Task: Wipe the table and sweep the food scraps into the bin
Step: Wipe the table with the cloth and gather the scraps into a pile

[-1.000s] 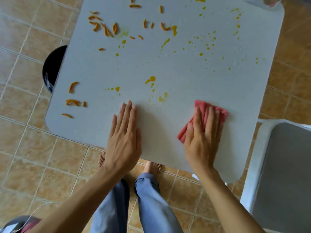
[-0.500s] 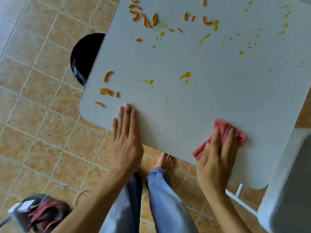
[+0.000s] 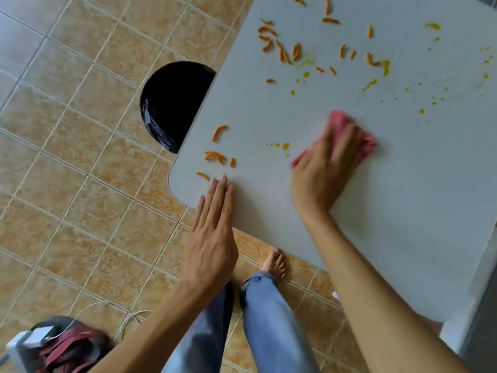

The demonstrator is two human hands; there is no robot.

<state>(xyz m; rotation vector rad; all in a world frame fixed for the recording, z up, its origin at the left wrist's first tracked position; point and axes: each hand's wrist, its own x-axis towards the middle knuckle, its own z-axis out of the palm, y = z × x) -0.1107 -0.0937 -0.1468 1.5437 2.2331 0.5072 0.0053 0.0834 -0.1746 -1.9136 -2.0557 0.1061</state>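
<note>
A pale grey table (image 3: 390,211) carries orange food scraps (image 3: 216,156) near its left corner, more scraps (image 3: 282,49) at the far side, and yellow sauce splatters (image 3: 285,145). My right hand (image 3: 320,170) presses flat on a pink cloth (image 3: 360,138) in the table's middle, just right of the splatters. My left hand (image 3: 215,227) lies flat with its fingers together at the near edge, fingertips beside one scrap. A black bin (image 3: 172,103) stands on the floor, partly hidden under the table's left edge.
The floor is tan tile. My bare foot (image 3: 274,262) and blue trouser legs are below the near edge. A dark bag with a white charger and cable (image 3: 53,343) lies at the bottom left. A grey and white chair (image 3: 478,319) stands at the right.
My right hand has slid the pink cloth away from the near edge toward the table's middle and left. The view has shifted left, showing more of the bin. My left hand stays at the edge.
</note>
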